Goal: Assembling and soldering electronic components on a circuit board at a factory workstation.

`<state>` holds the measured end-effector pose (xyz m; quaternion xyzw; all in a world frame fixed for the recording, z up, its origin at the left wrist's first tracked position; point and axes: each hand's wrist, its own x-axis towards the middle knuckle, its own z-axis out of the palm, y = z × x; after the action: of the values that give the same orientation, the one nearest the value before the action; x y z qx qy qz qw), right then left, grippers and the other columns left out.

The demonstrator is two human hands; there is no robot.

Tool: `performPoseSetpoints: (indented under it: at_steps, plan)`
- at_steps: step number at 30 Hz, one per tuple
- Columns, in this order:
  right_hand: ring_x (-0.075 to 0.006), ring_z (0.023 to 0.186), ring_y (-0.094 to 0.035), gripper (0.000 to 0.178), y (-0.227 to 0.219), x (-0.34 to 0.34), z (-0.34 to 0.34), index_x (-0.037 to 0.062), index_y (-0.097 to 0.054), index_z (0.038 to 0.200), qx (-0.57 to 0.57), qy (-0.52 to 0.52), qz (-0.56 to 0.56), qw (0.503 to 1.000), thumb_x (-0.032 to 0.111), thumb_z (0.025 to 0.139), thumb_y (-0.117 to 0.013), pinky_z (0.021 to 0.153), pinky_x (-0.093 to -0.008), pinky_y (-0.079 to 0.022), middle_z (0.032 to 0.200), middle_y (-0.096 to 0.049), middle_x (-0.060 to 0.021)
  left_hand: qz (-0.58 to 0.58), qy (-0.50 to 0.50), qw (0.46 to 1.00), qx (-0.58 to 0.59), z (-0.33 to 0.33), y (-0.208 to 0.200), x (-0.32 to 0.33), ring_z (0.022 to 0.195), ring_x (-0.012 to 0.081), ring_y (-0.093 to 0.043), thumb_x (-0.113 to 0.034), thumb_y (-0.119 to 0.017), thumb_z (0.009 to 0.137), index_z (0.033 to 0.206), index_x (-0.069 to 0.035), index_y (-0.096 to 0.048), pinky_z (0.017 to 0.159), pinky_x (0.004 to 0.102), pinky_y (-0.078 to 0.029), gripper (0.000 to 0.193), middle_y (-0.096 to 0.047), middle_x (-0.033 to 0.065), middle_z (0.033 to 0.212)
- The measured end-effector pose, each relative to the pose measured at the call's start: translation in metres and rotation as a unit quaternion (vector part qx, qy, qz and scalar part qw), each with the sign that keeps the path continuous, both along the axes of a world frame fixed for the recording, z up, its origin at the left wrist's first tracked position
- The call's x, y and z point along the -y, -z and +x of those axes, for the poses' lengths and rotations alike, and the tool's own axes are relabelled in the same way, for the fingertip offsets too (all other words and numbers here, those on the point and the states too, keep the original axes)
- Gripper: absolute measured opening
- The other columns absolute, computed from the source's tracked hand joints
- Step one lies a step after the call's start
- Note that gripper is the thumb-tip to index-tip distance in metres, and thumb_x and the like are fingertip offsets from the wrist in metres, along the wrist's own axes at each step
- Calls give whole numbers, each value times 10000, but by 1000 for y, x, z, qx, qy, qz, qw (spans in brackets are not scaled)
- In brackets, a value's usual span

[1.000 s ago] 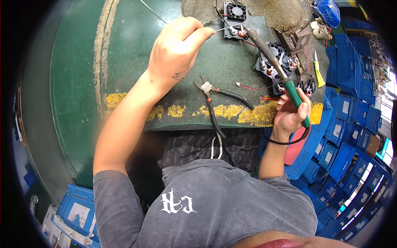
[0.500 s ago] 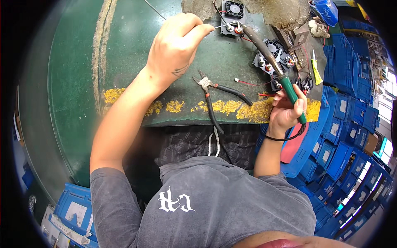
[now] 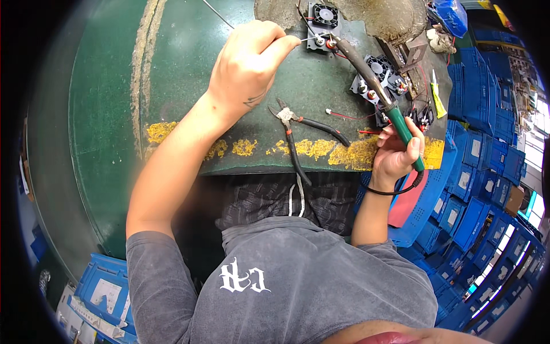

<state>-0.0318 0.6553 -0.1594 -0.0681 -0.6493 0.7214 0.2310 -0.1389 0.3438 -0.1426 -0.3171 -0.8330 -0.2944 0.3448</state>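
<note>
Though well beyond the right grip [image 3: 399,152], fan module [image 3: 322,26] at soldering-iron tip [image 3: 338,40].

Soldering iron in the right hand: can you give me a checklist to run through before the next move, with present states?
1. Soldering iron gripped by its green handle in the right hand: ok.
2. Thin wire held in the left hand: ok.
3. Wire end and iron tip near the upper fan board's terminals: ok.
4. Tip touching metal: cannot tell, too small.
5. Pliers wholly on the table: not ok, one handle overhangs the edge.
</note>
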Motion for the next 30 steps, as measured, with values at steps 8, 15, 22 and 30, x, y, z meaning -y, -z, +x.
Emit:
performPoseSetpoints:
  at_steps: [8, 15, 22, 30]
  plan:
    - [-216, 602, -647, 548, 0, 1, -2, -20, -637, 1200, 7, 22, -6, 1000, 463, 949, -579, 494, -291, -500, 794, -692, -165, 5, -7, 1000, -4, -2, 1, -1, 842, 287, -643, 68, -729, 731, 1034, -33, -737, 774, 376, -515, 319, -651, 91, 901]
    - [-211, 602, -648, 551, -2, 2, -1, -21, -635, 1201, 3, 11, -4, 1000, 468, 953, -580, 492, -289, -502, 799, -693, -166, 1, -1, 1000, -30, -5, 6, -1, 818, 265, -634, -24, -680, 772, 971, -21, -717, 755, 373, -518, 203, -630, 77, 882]
    - [-205, 601, -647, 552, 0, 1, -3, -23, -631, 1206, 0, 8, -1, 1000, 466, 956, -576, 494, -286, -503, 808, -695, -165, 4, 5, 999, -38, -7, 7, -3, 814, 259, -632, -35, -674, 780, 974, -25, -716, 762, 371, -515, 199, -621, 69, 874]
    - [-207, 596, -637, 552, 0, -1, -3, -26, -630, 1210, 3, 7, 0, 1000, 465, 972, -555, 496, -281, -488, 815, -696, -165, 7, -2, 999, -40, -10, 12, -5, 820, 257, -629, -44, -672, 785, 972, -37, -711, 765, 372, -512, 191, -616, 65, 877]
